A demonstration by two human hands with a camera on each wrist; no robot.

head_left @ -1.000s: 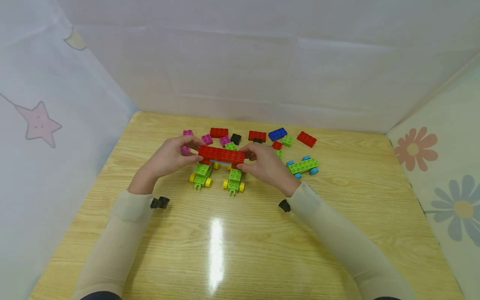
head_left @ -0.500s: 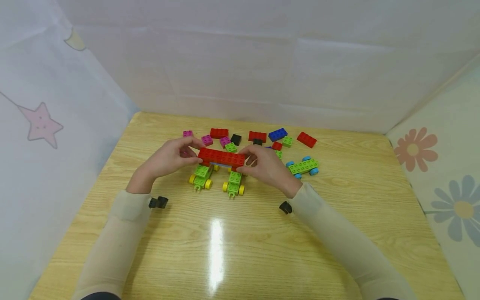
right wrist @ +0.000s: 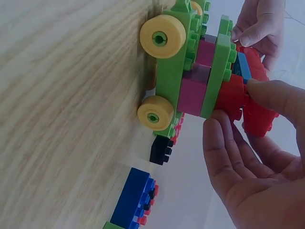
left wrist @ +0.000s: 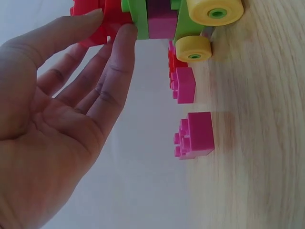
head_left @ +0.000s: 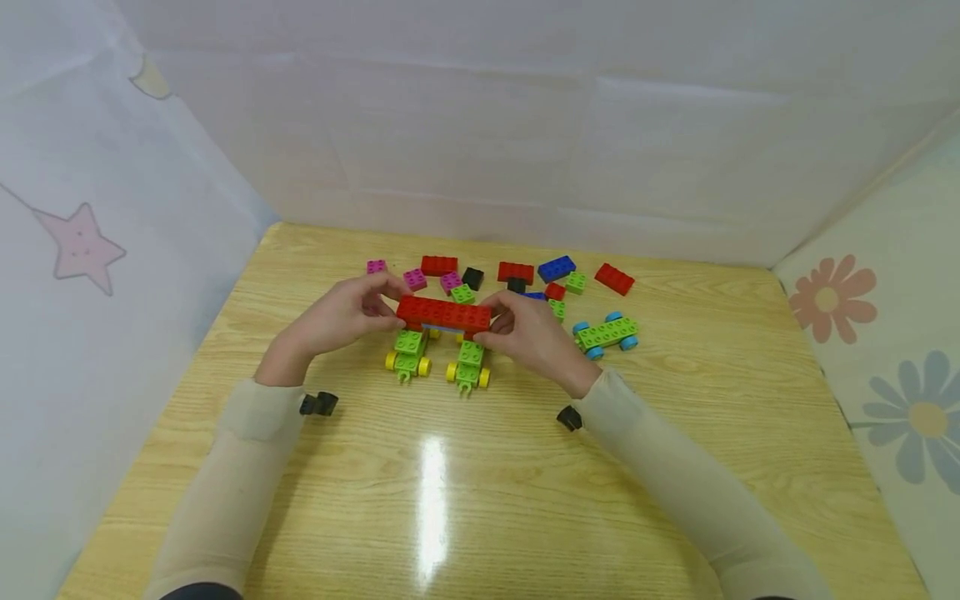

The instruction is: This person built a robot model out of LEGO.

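Observation:
A long red brick with studs on top bridges two wheeled bases in the head view. My left hand pinches its left end between thumb and fingers; my right hand does likewise at the right end. Below it stand the left green wheeled base and the right green wheeled base, both with yellow wheels. In the right wrist view, a pink brick sits between green layers, with a smaller red brick above and a blue piece under the long brick.
Loose pink, red, black, green and blue bricks lie behind the hands, among them a red brick and a blue brick. A green base with blue wheels stands to the right. A white sheet hangs behind the table.
The left wheeled base has turned and shifted slightly right, now standing closer to parallel with the right one. Both hands keep their hold on the long red brick, almost in place.

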